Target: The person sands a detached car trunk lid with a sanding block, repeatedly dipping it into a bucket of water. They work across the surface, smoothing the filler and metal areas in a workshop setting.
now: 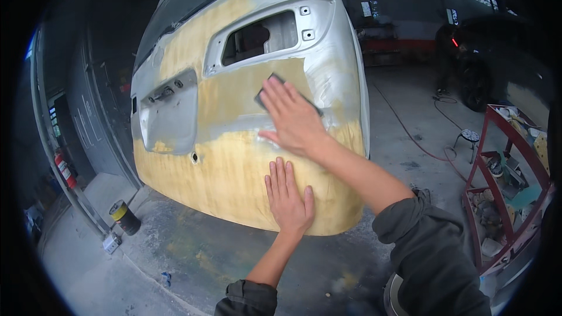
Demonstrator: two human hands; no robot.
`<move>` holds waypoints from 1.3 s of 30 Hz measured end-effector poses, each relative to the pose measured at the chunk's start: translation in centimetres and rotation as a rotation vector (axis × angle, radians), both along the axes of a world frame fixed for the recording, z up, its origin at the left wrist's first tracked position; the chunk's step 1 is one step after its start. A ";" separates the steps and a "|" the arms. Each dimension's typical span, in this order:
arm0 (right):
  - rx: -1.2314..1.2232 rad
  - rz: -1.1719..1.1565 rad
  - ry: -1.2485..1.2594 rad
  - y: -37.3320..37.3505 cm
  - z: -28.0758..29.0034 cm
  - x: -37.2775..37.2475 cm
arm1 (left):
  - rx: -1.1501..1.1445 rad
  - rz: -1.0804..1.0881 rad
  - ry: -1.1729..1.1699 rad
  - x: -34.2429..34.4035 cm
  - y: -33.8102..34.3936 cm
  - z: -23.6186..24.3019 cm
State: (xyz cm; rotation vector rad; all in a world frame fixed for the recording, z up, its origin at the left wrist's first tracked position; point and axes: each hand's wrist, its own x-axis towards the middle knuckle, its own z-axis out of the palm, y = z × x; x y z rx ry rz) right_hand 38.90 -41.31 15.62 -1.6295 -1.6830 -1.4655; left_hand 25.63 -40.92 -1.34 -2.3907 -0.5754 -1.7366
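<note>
A car tailgate (228, 167) fills the middle, grey and silver with broad yellow patches of filler across its lower part and below its window opening (260, 40). My right hand (291, 114) lies over a dark, flat sanding block (260, 100), pressing it to the khaki filler patch under that opening. The hand hides most of the block and is slightly blurred. Lower down, my left hand (290, 198) rests flat on the yellow surface with its fingers stretched out and holds nothing. Both forearms come from below, in dark rolled sleeves.
At the right stands a red-framed shelf cart (487, 196) full of tools and scraps. Behind it are a small round stool (469, 135), a hose (404, 126) and a dark car (503, 64) with a person (445, 52) beside it. A can (125, 217) and fire extinguisher (65, 169) stand left.
</note>
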 end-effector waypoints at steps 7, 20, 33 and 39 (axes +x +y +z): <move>-0.313 0.073 -0.115 -8.5 -3.3 2.7 | 0.029 -0.127 0.162 -2.9 1.5 -0.3; -0.205 -0.008 -0.048 -7.4 -2.5 0.9 | 0.119 -0.184 0.205 -3.2 2.1 -1.1; -0.037 -0.095 -0.026 -6.2 1.8 3.3 | 0.108 -0.197 0.245 -4.0 2.3 -0.7; -0.069 -0.033 -0.121 -1.1 3.6 1.8 | 0.158 -0.262 0.346 -5.3 3.9 0.2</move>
